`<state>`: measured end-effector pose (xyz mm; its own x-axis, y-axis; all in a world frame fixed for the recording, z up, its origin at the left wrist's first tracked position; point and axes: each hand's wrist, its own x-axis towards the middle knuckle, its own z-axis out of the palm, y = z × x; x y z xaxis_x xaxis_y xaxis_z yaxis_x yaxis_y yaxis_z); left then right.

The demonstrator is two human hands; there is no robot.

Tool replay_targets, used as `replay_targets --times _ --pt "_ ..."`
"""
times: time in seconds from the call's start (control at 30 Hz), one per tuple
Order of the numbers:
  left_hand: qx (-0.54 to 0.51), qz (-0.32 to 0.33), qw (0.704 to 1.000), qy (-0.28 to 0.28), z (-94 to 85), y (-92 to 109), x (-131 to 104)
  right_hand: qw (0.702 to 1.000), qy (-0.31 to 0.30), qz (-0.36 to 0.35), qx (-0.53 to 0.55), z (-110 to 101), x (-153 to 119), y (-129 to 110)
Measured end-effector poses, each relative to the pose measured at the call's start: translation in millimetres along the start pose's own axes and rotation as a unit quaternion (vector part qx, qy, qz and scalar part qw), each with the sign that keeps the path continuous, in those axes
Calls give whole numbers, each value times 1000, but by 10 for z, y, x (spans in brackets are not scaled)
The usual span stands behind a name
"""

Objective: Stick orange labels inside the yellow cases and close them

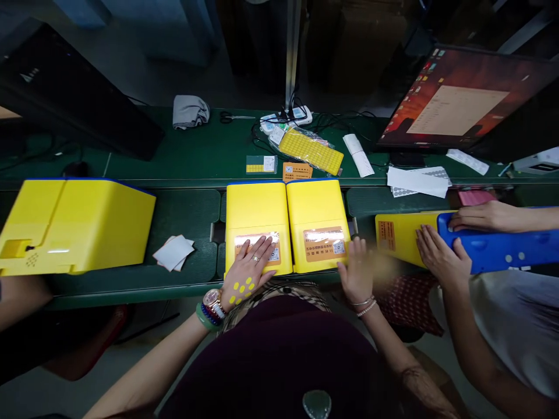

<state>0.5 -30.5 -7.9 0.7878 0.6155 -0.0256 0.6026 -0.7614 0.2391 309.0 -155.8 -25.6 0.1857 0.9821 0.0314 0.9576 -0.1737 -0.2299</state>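
Observation:
Two yellow box-shaped cases, the left case [257, 203] and the right case [317, 203], lie side by side before me, each with an orange printed label. My left hand [247, 270] rests flat, fingers spread, on the left case's label [274, 238]. Several small yellow oval stickers [243, 287] cling to the back of that hand. At the right case's lower right edge is my right hand [357, 270], fingers stretched, just beside its label [324, 243]. A tan smear of motion [382, 267] shows next to it; what it is, I cannot make out.
On the right, a co-worker's hands [445, 256] work on a yellow and blue case [510, 244]. Another yellow case [87, 227] stands left, near white paper pieces [173, 254]. Behind lie a yellow sticker sheet [310, 151], scissors [236, 117], a power strip [286, 119] and a monitor [463, 105].

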Motion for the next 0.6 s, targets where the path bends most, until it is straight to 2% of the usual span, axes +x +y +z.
replay_targets --times 0.1,0.17,0.23,0.3,0.37,0.43,0.5,0.6 --pt "5 1 1000 6 -4 0 2 985 -71 -155 26 32 150 -413" --pt "7 2 1000 8 0 -6 -4 976 -91 -196 29 68 216 -547" --pt "6 3 1000 6 9 -13 -15 987 -72 -145 13 105 231 -458" --pt "4 2 1000 7 20 -17 -28 999 -32 -39 0 130 204 -179" --pt "4 0 1000 12 31 -17 -39 998 1 68 -2 128 165 142" --pt "4 -1 1000 19 42 -15 -43 991 16 131 -4 96 143 321" --pt "5 -3 1000 24 51 -12 -37 992 14 124 -19 54 146 245" --pt "11 -3 1000 23 51 -5 -12 1000 -13 -9 -27 50 156 -233"
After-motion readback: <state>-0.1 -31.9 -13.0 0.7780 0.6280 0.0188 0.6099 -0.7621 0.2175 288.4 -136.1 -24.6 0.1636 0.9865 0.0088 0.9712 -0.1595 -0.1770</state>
